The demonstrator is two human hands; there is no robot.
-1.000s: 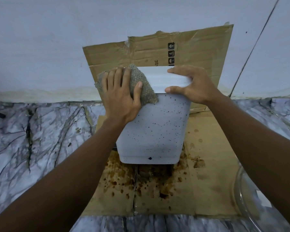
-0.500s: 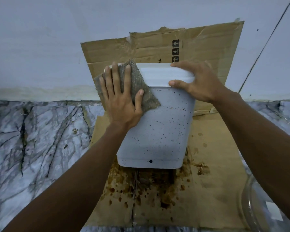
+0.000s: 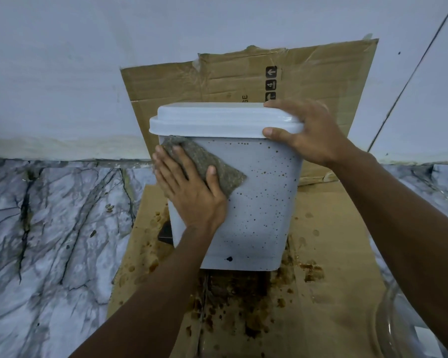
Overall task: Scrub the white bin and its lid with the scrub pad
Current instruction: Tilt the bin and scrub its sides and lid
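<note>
The white bin (image 3: pixel 259 202) stands upright on stained cardboard, its front wall speckled with brown spots. Its white lid (image 3: pixel 217 120) sits on top. My left hand (image 3: pixel 189 192) presses a grey-green scrub pad (image 3: pixel 212 164) flat against the bin's upper left front, just below the lid rim, fingers straight. My right hand (image 3: pixel 308 133) grips the lid's right corner, fingers over the top and thumb under the rim.
Brown-stained cardboard (image 3: pixel 334 280) covers the marble floor (image 3: pixel 49 228) under the bin, and another cardboard sheet (image 3: pixel 308 73) leans on the white wall behind. A clear glass vessel's rim (image 3: pixel 398 319) shows at the bottom right.
My left hand slid the scrub pad down from the lid's left corner onto the bin's front wall. The right hand kept its grip on the lid.
</note>
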